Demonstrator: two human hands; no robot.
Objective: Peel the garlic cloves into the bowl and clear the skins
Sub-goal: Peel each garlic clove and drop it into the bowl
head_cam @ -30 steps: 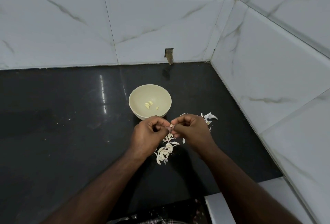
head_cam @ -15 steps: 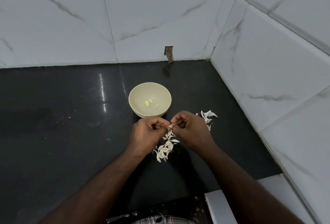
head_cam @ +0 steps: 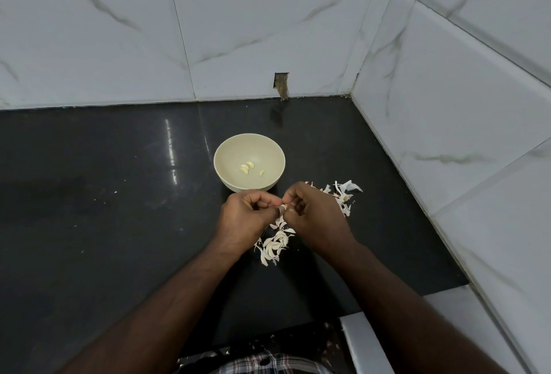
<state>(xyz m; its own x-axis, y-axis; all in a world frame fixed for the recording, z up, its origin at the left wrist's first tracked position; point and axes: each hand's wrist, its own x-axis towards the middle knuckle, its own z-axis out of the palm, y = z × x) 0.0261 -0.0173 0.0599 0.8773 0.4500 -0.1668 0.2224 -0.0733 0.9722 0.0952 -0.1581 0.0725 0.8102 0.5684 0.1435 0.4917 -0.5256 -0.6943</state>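
Observation:
A cream bowl stands on the black counter with three peeled cloves inside. Just in front of it, my left hand and my right hand meet fingertip to fingertip and pinch one small garlic clove between them above the counter. Below the hands lies a heap of unpeeled cloves and skins. More loose white skins lie to the right of my right hand, partly hidden by it.
White marbled tile walls close the counter at the back and the right, forming a corner. A small notch is cut in the back wall. The counter's front edge meets a white ledge at lower right.
Both hands stay together on the clove, with only small finger shifts as they work on it. The bowl and the piles have not moved.

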